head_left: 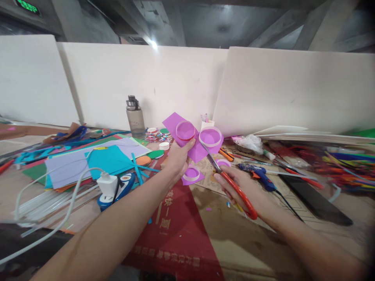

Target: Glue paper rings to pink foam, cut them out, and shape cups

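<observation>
My left hand (177,158) is closed on a sheet of purple paper (198,151), thumb on top, raised above the table. Two shallow rings stand on the sheet: a pale ring (210,144) at the right and another ring (185,138), reddish at its lower edge, beside my thumb. My right hand (234,181) grips red-handled scissors (240,196). Their blades point up and left to the sheet's edge below the pale ring; whether they bite into the paper cannot be made out. Lower down, a purple piece with a ring (191,174) lies on the cardboard. Another purple piece (223,163) is partly hidden by my right hand.
Coloured paper sheets (109,160), a power strip (126,183) and a white cable lie left. A bottle (135,119) and stacked discs (152,134) stand behind. To the right are a blue glue gun (265,177), a black phone-like slab (316,201) and bundled colourful strips (348,166).
</observation>
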A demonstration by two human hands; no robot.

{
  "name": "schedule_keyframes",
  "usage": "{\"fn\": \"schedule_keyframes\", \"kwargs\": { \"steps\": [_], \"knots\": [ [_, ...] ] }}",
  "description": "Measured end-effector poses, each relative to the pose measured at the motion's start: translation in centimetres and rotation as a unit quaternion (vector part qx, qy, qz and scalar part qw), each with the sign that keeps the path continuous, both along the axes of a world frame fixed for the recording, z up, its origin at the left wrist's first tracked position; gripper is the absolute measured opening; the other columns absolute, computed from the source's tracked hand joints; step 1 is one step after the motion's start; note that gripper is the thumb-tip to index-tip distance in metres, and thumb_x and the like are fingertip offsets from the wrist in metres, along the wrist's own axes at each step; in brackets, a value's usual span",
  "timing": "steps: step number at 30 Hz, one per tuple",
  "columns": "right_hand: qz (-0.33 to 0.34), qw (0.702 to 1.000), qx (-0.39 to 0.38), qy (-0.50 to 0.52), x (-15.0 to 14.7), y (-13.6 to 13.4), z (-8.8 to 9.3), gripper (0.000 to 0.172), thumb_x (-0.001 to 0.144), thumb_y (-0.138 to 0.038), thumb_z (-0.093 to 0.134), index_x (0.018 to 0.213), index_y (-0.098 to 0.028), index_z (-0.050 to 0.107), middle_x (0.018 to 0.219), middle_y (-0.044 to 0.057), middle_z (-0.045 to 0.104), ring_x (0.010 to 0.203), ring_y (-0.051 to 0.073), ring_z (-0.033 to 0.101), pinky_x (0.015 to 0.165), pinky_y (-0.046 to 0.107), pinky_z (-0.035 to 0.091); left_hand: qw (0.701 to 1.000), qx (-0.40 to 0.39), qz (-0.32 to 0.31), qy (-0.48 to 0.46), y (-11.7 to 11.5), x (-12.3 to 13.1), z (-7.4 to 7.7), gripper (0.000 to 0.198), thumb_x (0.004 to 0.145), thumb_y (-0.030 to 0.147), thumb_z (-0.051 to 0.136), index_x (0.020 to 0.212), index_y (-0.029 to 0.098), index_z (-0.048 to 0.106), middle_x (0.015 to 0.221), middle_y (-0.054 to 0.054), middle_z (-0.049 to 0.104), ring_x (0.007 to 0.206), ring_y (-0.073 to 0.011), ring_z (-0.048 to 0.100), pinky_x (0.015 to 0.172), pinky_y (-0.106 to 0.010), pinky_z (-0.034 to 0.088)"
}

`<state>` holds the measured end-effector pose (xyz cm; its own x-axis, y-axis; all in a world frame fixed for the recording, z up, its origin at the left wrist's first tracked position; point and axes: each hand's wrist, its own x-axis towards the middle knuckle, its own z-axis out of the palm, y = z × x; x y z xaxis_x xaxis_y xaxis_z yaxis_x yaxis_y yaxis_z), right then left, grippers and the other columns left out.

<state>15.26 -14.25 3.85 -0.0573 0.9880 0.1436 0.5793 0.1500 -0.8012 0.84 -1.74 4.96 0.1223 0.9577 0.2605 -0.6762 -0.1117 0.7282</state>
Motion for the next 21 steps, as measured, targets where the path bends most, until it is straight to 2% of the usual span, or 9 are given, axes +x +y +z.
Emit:
{"fn": "schedule_keyframes", "kwargs": {
  "steps": [8,15,21],
  "knots": [
    [-0.013,1.0,-0.018,0.003,-0.18,0.03,0.06,0.027,0.083,-0.045,0.051,0.072,-0.021,0.044,0.053,-0.006,0.047,0.044,0.008,0.042,0.041,0.021,0.034,1.0,0.003,0.007,0.001,0.15,0.03,-0.12,0.042,0.057,0.015,0.081,0.095,0.015,0.063,0.088,-0.005,0.071,0.078,-0.0165,0.066,0.082,-0.035,0.052],
    [-0.044,0.996,-0.055,0.063,-0.82,-0.27,0.11,0.028,0.085,-0.048,0.046,0.077,-0.021,0.049,0.048,-0.007,0.04,0.04,0.009,0.039,0.038,0.022,0.032,1.0,0.0,0.007,-0.001,0.08,0.0,0.02,0.048,0.055,0.014,0.082,0.098,0.015,0.062,0.091,-0.006,0.072,0.083,-0.0172,0.067,0.085,-0.035,0.05],
    [-0.025,1.0,-0.019,0.003,-0.78,-0.43,0.36,0.024,0.084,-0.042,0.049,0.073,-0.021,0.045,0.056,-0.005,0.046,0.042,0.008,0.042,0.04,0.022,0.035,1.0,-0.008,0.007,0.0,-0.19,0.18,0.02,0.047,0.054,0.015,0.082,0.097,0.016,0.063,0.088,-0.005,0.072,0.08,-0.016,0.066,0.082,-0.033,0.05]
  ]
}}
